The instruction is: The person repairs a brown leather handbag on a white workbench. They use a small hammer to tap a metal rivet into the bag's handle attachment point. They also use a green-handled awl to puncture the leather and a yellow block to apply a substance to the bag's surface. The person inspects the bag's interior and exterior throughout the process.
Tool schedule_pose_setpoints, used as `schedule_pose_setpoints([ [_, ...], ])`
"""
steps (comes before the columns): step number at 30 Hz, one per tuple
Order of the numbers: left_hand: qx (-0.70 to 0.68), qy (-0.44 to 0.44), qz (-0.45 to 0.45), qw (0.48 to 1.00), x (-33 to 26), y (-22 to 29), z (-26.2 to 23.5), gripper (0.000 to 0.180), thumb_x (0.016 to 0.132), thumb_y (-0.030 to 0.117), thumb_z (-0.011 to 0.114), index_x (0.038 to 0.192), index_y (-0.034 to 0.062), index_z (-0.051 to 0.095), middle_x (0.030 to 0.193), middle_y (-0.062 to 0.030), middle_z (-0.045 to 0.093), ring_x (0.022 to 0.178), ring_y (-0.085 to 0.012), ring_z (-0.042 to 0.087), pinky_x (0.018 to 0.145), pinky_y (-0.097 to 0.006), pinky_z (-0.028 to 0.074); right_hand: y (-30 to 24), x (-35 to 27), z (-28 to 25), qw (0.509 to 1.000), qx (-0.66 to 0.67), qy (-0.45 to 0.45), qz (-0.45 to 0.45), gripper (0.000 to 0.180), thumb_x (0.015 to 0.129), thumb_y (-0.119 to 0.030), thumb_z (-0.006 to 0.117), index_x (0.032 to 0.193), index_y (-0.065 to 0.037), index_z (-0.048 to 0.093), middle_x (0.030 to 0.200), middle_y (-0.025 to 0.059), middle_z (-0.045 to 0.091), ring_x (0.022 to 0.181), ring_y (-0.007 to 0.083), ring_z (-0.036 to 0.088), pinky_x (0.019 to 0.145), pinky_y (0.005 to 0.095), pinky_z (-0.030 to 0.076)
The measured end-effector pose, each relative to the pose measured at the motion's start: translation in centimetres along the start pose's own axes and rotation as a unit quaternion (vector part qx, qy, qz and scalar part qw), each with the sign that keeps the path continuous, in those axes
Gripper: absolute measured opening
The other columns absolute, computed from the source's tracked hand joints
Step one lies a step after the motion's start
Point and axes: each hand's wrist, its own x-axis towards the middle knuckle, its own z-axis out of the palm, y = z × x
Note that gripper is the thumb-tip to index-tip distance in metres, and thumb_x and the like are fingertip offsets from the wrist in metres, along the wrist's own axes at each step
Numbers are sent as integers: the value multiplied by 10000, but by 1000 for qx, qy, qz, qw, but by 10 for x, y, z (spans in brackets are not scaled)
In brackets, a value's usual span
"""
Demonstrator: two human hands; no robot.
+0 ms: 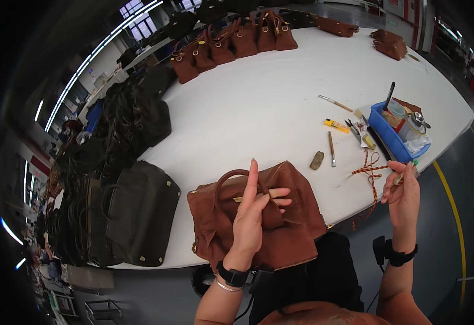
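Note:
A brown leather handbag (291, 195) lies at the near edge of the white table, its rounded handle standing up and a zip along its near edge. Over it is my left hand (250, 216), index finger pointing up and the other fingers reaching across the bag beside the handle. Whether those fingers touch the handle is hard to see. Off the table's right edge, my right hand (404, 189) is closed around a small thin thing with a green tip (415, 162); its kind is mostly hidden by the fingers.
A blue bin (380, 127) holds jars and a black pen. Beside it lie a yellow lighter-like piece (336, 125), a brush (332, 149), a stone-like lump (317, 160) and striped cord (371, 170). Dark bags (139, 216) crowd the left; brown bags (245, 40) line the far edge.

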Motion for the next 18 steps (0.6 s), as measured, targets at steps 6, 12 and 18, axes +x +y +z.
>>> schedule_pose_setpoints([
  [6, 4, -19, 27, 999, -2, -7, -4, 685, 1011, 77, 425, 1555, 231, 39, 1213, -181, 618, 1024, -200, 647, 863, -315, 517, 8, -19, 55, 989, 18, -132, 67, 331, 856, 0, 675, 1156, 28, 537, 892, 66, 598, 779, 136, 630, 678, 283, 576],
  [12, -22, -21, 29, 999, -1, -10, -5, 706, 1010, 95, 459, 1554, 225, 27, 1234, -188, 602, 1026, -200, 646, 880, -315, 521, 27, -24, 102, 965, -19, -251, 78, 210, 835, 15, 705, 986, 5, 560, 905, 82, 645, 837, 137, 644, 774, 278, 555],
  [18, -40, -19, 53, 998, -1, -12, -4, 634, 1005, 46, 430, 1518, 163, 76, 1238, -186, 580, 1008, -191, 641, 879, -319, 521, 41, -20, 137, 960, 41, -261, 91, 137, 914, -15, 625, 989, 10, 513, 924, 129, 662, 876, 164, 670, 781, 275, 560],
])
